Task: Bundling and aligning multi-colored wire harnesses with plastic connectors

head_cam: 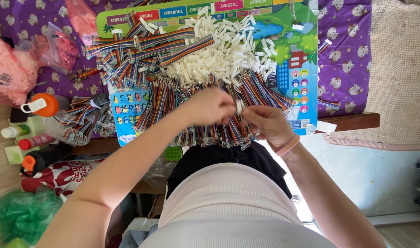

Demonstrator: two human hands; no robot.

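Left hand [209, 106] and right hand [267, 124] meet mid-scene over near edge of worktop [357, 120]. Fingers of both pinch small white connector [239, 106] between them. Connector plastic, narrow, upright, just above bed of rainbow ribbon cables [191, 98]. Heap of loose white connectors [219, 50] lies farther back on colourful board [306, 98].

The person wears a pale pink ribbed top [228, 202] — close-fitting and sleeveless, both arms bare to the shoulder. A dark black garment [228, 158] shows beyond it at the lap. On the right wrist sit thin bands [288, 146] — pink and pale, stacked together.
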